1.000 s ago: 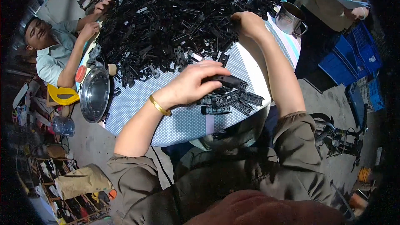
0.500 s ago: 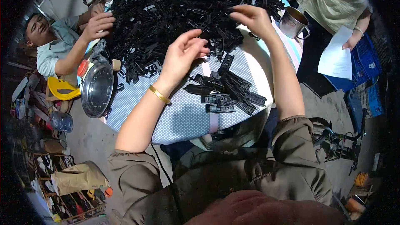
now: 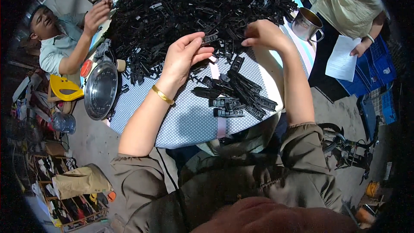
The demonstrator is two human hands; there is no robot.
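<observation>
A large heap of black plastic parts point(image 3: 172, 17) covers the far side of the table. My left hand point(image 3: 183, 58), with a gold bangle at the wrist, is at the heap's near edge. Its thumb and forefinger pinch a small black plastic part point(image 3: 210, 39); the other fingers stretch out below. To the right, my right hand point(image 3: 272, 36) hangs over the heap's near right edge, bent at the wrist. Its thumb stands apart from the fingers, whose tips are dark and blurred, and I make out nothing in it. Nearer me lies a smaller group of black parts point(image 3: 241, 88).
A metal mug point(image 3: 307, 23) stands on the table's right edge, a steel bowl point(image 3: 101, 90) at its left. Beside the bowl is a red-lidded jar point(image 3: 86, 67). A person point(image 3: 64, 47) sits left; another, right, holds a paper sheet point(image 3: 343, 58). A yellow stool point(image 3: 64, 89) stands left.
My right hand has drawn back toward me and turned downward. My left thumb and forefinger have come together on a part. The left person's hand has lifted away from the heap.
</observation>
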